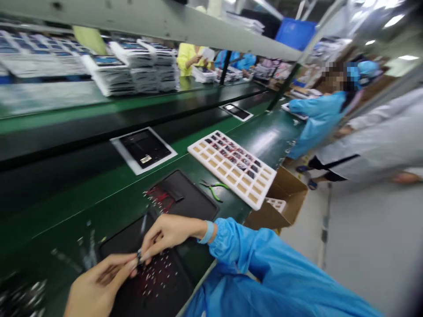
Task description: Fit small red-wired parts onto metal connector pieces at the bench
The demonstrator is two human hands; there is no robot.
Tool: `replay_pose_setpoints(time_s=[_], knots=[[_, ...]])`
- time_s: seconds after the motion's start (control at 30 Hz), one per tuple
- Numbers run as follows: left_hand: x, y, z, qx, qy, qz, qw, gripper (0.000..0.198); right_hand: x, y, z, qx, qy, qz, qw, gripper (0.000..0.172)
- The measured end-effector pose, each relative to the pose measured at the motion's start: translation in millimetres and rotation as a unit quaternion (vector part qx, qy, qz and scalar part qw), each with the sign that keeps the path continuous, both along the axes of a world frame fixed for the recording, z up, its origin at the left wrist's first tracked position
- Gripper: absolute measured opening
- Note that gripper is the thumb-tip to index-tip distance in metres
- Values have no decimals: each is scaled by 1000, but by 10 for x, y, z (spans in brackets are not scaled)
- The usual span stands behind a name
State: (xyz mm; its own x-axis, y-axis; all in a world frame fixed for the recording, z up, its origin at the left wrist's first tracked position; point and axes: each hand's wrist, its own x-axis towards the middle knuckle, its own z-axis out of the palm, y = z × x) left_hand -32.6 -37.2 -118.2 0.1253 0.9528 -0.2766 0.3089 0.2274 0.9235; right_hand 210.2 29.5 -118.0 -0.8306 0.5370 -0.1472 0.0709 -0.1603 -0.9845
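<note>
Head view: at the lower left of the frame, the left hand [95, 286] and right hand [165, 237] meet fingertip to fingertip, pinching one tiny part [139, 254] between them just above the black mat [158, 281], whose dark surface makes the scattered small pieces easy to spot. Further up, green-handled pliers [214, 188] lie beside the compartment tray [233, 167], close by. At upper right, a co-worker's blue sleeve [313, 116] rests by the bench.

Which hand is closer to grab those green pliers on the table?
Probably the right hand. It sits nearer the green-handled pliers, which lie on its side of the black mat. The left hand is farther off, and both hands pinch a small part together.
</note>
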Motion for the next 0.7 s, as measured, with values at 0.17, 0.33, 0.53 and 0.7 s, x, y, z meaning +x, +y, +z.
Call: replay_pose_setpoints(time_s=[0.17, 0.33, 0.53, 0.7], knots=[[125, 31, 106, 17, -19, 13, 1000, 24, 14, -39, 77, 22, -42, -39, 998, 33], [184, 52, 177, 25, -85, 26, 996, 16, -18, -35, 156, 21, -54, -63, 996, 33], [241, 55, 218, 17, -174, 40, 984, 23, -46, -15, 215, 58, -56, -102, 992, 29], [238, 63, 215, 17, -195, 52, 979, 27, -75, -27, 205, 68, -54, -94, 992, 27]])
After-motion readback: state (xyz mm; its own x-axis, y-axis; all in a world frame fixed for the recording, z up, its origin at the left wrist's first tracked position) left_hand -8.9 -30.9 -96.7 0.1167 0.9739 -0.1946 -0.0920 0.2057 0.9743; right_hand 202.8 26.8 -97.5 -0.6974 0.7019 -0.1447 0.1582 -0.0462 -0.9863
